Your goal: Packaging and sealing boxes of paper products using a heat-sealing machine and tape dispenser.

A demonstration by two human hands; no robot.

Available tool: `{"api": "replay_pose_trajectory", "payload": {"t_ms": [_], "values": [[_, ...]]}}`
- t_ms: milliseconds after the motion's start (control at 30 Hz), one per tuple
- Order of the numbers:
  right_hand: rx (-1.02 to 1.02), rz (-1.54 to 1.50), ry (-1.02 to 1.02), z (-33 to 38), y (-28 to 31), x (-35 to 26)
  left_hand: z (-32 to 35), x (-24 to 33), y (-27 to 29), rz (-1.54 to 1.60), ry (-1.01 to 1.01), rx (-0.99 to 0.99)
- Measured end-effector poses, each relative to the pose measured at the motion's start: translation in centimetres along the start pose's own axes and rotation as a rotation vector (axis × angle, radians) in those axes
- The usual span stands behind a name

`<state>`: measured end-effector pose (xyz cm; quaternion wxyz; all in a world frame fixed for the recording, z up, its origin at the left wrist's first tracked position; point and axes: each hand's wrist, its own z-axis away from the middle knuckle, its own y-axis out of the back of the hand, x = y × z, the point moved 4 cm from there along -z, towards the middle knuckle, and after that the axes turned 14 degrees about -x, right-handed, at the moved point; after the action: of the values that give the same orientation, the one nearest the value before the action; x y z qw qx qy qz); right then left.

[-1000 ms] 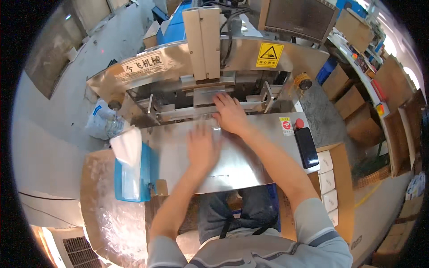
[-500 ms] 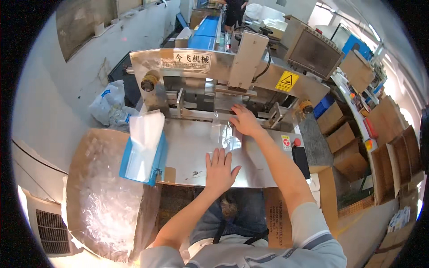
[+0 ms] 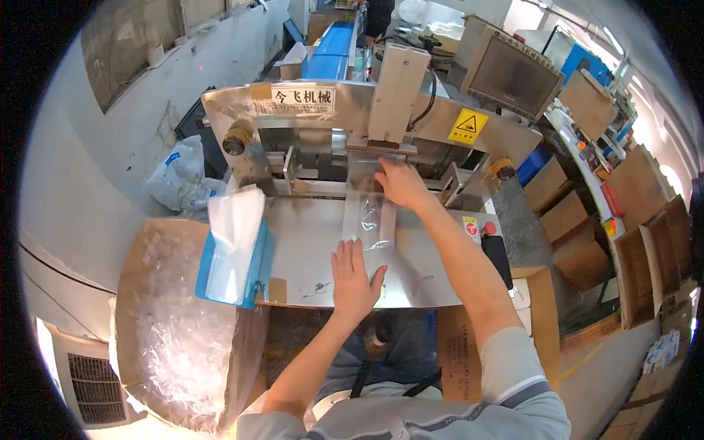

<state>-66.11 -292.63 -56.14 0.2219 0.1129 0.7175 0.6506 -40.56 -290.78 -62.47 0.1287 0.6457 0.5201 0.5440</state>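
A clear plastic bag [image 3: 369,214] lies lengthwise on the steel worktable [image 3: 308,235], its far end reaching under the pressing bar [image 3: 381,147] of the machine. My right hand [image 3: 402,185] rests on the bag's far part, just in front of that bar, fingers apart. Near the bag's close end my left hand [image 3: 355,279] lies flat on the steel, fingers stretched out. Its fingertips are by the bag's edge; whether they touch it I cannot tell. To the left, a stack of clear bags [image 3: 236,235] leans in a blue holder [image 3: 257,275].
A carton [image 3: 132,323] full of clear plastic pieces stands at the left. Right of the table are a red button [image 3: 490,229] and an open carton [image 3: 544,315]. Behind rise the machine's steel crossbar [image 3: 293,126] and a monitor [image 3: 513,79]. A person [image 3: 379,18] stands far back.
The bag now lies straighter and flatter toward the pressing bar. My right hand's fingers have drawn together a little. My left hand has shifted slightly left, and the whole view has tilted slightly.
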Motion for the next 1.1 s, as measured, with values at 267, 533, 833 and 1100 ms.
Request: {"api": "replay_pose_trajectory", "payload": {"t_ms": [267, 533, 833, 1100], "values": [[-0.045, -0.012, -0.017, -0.7, 0.6, -0.2, 0.2, -0.7, 0.5, 0.1, 0.084, 0.068], [0.18, -0.386, 0.169, 2.9, 0.0, 1.4, 0.1, -0.8, 0.5, 0.116, 0.078, 0.092], [0.071, -0.858, -0.135, 12.7, -3.7, 2.4, -0.1, -0.8, 0.6, 0.153, 0.054, 0.043], [0.031, -0.903, -0.235, 12.9, -2.6, -0.6, -4.7, -4.2, 1.6, 0.551, 0.308, 0.077]]}}
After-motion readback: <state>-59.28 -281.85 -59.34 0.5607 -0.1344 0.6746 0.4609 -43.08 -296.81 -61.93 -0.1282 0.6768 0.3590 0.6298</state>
